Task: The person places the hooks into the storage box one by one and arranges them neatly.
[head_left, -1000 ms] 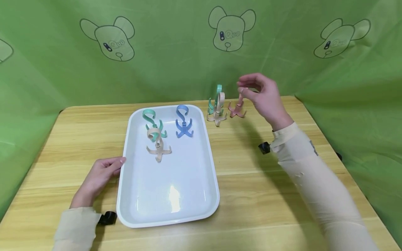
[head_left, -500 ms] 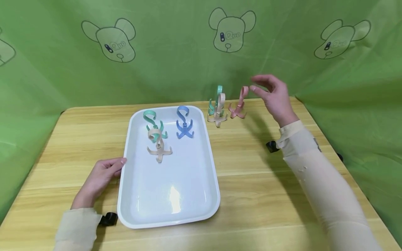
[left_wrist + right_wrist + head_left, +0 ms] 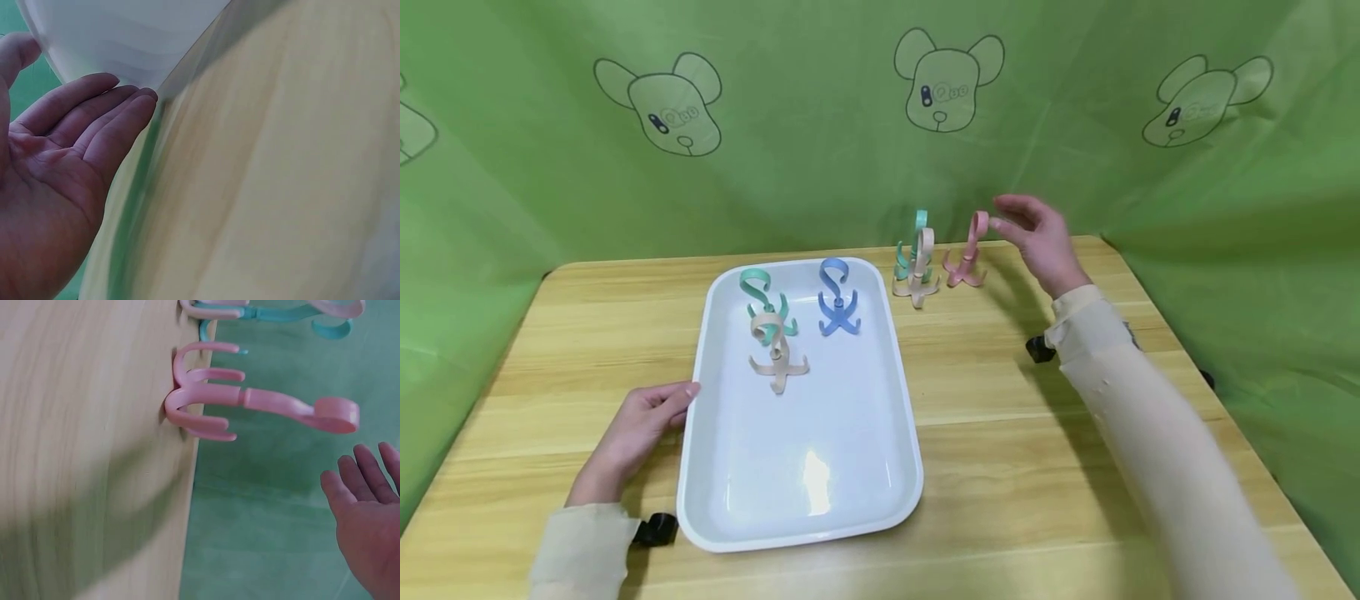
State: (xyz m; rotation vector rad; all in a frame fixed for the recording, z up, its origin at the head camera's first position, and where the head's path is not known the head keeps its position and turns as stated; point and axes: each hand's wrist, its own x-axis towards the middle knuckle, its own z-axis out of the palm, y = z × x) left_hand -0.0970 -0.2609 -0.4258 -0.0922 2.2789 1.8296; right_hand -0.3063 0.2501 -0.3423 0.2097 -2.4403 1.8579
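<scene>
My left hand (image 3: 638,427) is at the left rim of a white tray (image 3: 805,433), its thumb on the rim and its fingers against the outer wall in the left wrist view. In the tray stand a green four-pronged hanging hook (image 3: 758,287), a beige one (image 3: 779,367) and a blue one (image 3: 838,315). My right hand (image 3: 1043,250) hovers beside the curled top of a pink hanging hook (image 3: 972,248) standing upright on the table. Seen from the right wrist, its fingers are apart from the pink hook (image 3: 212,394) and hold nothing.
Left of the pink hook, a second beige hook (image 3: 923,254) stands in front of a second green hook (image 3: 921,219) near the table's back edge. A green curtain (image 3: 805,167) with mouse-head drawings hangs behind the wooden table (image 3: 992,467).
My right hand drew away from the pink hook to the right, then came slightly back toward it. The pink hook stays standing. My left hand stays at the tray rim.
</scene>
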